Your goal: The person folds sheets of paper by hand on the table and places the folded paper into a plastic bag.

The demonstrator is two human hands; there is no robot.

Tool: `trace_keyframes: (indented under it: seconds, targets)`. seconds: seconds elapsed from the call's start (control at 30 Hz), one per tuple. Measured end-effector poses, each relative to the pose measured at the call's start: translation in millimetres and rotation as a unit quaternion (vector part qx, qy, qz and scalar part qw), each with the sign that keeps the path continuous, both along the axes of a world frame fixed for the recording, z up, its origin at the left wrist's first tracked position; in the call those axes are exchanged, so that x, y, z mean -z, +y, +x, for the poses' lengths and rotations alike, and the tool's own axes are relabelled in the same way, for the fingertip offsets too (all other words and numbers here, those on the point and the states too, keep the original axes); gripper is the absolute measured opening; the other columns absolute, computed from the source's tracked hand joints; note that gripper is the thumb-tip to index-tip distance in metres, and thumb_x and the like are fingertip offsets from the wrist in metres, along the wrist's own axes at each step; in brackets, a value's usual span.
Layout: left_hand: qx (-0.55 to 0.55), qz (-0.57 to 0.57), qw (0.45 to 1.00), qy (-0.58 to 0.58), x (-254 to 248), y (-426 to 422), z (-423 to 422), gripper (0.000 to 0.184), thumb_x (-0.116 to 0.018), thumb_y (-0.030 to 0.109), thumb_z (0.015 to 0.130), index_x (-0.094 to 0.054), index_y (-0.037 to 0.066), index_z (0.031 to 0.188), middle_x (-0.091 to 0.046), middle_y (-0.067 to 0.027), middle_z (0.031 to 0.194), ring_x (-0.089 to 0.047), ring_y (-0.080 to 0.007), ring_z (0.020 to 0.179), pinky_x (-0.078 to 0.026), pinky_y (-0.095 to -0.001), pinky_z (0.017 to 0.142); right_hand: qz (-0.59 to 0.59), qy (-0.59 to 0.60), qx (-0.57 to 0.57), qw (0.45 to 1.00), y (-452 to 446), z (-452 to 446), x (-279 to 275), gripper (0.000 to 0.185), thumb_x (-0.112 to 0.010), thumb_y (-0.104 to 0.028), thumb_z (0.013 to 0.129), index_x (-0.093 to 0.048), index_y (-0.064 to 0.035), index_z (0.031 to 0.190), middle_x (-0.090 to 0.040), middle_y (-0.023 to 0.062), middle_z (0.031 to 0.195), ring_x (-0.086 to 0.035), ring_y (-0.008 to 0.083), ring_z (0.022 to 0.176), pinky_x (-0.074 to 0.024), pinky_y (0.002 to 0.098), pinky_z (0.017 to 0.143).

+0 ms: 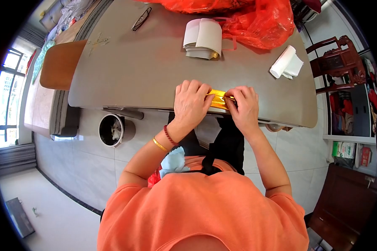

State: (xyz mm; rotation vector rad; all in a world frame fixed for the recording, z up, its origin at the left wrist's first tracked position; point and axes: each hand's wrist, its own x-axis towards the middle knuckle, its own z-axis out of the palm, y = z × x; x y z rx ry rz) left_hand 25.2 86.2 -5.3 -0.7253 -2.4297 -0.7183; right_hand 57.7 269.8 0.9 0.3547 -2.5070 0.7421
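Observation:
A shiny gold sheet (218,100), partly folded or rolled, lies at the near edge of the grey table between my two hands. My left hand (191,100), with a red bead bracelet and a gold bangle at its wrist, pinches the sheet's left end. At the right end, the thumb and fingers of my right hand (244,104) are closed on it. Beyond my hands stands a stack of curved whitish paper (202,37), with a bit of gold showing at its lower right. My fingers cover both ends of the gold sheet.
Red plastic bags (264,25) lie at the table's far right. A white roll (283,62) is nearer on the right, glasses (142,19) at the far left. A bin (112,130) stands on the floor at left, a brown chair (60,65) beside the table's left end.

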Motion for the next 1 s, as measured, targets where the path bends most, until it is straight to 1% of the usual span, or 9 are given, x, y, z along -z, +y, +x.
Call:
trace_keyframes:
  seconds: [0.17,0.27,0.3,0.43,0.53,0.67,0.77,0.97,1.0]
  targets:
    - [0.067,-0.065,0.993,0.071,9.8,4.6,15.4,0.044,-0.075,0.022,0.077,-0.065,0.006,0.117,-0.063,-0.0089,0.122,-0.055,-0.028,0.118,-0.04,-0.045,0.105,0.022,0.02,0.008,1.0,-2.6,0.7,4.5,0.017,-0.072,-0.009,0.078,-0.065,-0.0092,0.092,-0.058,0.0049,0.096,-0.055,0.0278,0.092,-0.0429,0.043,0.083]
    - [0.082,-0.078,0.994,-0.003,11.4,8.3,32.4,0.063,-0.076,0.025,0.075,-0.057,0.0,0.13,-0.054,-0.0142,0.14,-0.047,-0.0289,0.134,-0.033,-0.0476,0.114,0.053,0.094,-0.008,0.994,-3.9,3.4,14.6,0.024,-0.072,-0.01,0.077,-0.066,-0.0067,0.1,-0.06,0.0074,0.104,-0.057,0.0295,0.103,-0.0439,0.0462,0.094]
    - [0.088,-0.095,0.991,-0.017,14.0,6.6,32.3,0.075,-0.077,0.029,0.072,-0.052,0.0,0.137,-0.049,-0.0172,0.145,-0.043,-0.0293,0.139,-0.03,-0.0489,0.115,0.105,0.056,-0.016,0.993,-5.8,13.3,17.7,0.042,-0.073,-0.01,0.077,-0.063,-0.002,0.117,-0.06,0.0111,0.123,-0.054,0.0325,0.121,-0.0393,0.049,0.107]
    - [0.066,-0.16,0.985,0.022,14.6,0.6,33.2,0.08,-0.078,0.033,0.07,-0.051,0.001,0.138,-0.048,-0.015,0.147,-0.042,-0.0272,0.14,-0.024,-0.0486,0.118,0.131,-0.011,0.01,0.991,-10.6,41.8,17.7,0.06,-0.071,-0.009,0.077,-0.054,0.0018,0.134,-0.05,0.0147,0.145,-0.044,0.0312,0.137,-0.0341,0.053,0.111]
    - [0.041,-0.167,0.985,0.0,13.8,-10.7,30.4,0.078,-0.078,0.034,0.072,-0.051,0.001,0.138,-0.047,-0.0134,0.148,-0.04,-0.0272,0.141,-0.023,-0.0494,0.118,0.196,0.005,0.041,0.98,1.4,46.9,19.9,0.057,-0.068,-0.006,0.079,-0.055,0.0013,0.134,-0.051,0.0143,0.143,-0.045,0.0298,0.137,-0.0338,0.0535,0.111]
    - [0.01,-0.19,0.982,-0.004,8.1,-0.3,35.2,0.078,-0.078,0.037,0.073,-0.052,0.001,0.137,-0.047,-0.0122,0.147,-0.037,-0.0265,0.143,-0.022,-0.0512,0.118,0.196,0.01,0.038,0.98,-1.4,46.2,19.9,0.052,-0.062,-0.003,0.083,-0.055,0.001,0.134,-0.051,0.0142,0.143,-0.045,0.0292,0.137,-0.032,0.0534,0.112]
    - [0.017,-0.217,0.975,0.04,15.5,26.3,33.9,0.079,-0.078,0.038,0.072,-0.052,0.002,0.137,-0.047,-0.0119,0.147,-0.036,-0.0273,0.143,-0.021,-0.0514,0.119,0.184,0.008,0.043,0.982,-1.3,45.8,27.1,0.063,-0.067,0.001,0.077,-0.051,-0.0003,0.138,-0.049,0.0139,0.145,-0.044,0.0298,0.138,-0.0299,0.0515,0.114]
    - [-0.002,-0.177,0.984,-0.02,12.4,-3.6,26.4,0.086,-0.081,0.043,0.068,-0.05,0.006,0.14,-0.045,-0.0099,0.149,-0.03,-0.0325,0.145,-0.017,-0.0584,0.118,0.2,0.007,0.04,0.979,-0.2,46.2,18.9,0.053,-0.063,-0.003,0.081,-0.055,0.0029,0.132,-0.051,0.0144,0.142,-0.045,0.0298,0.136,-0.0329,0.0531,0.112]
    - [-0.012,-0.177,0.984,-0.002,10.8,-12.8,27.0,0.085,-0.081,0.043,0.068,-0.052,0.006,0.139,-0.044,-0.01,0.149,-0.033,-0.0317,0.143,-0.022,-0.0576,0.116,0.198,0.003,0.044,0.979,-2.6,46.8,16.4,0.052,-0.063,-0.003,0.081,-0.055,0.003,0.132,-0.051,0.0148,0.142,-0.044,0.0301,0.137,-0.0328,0.0529,0.112]
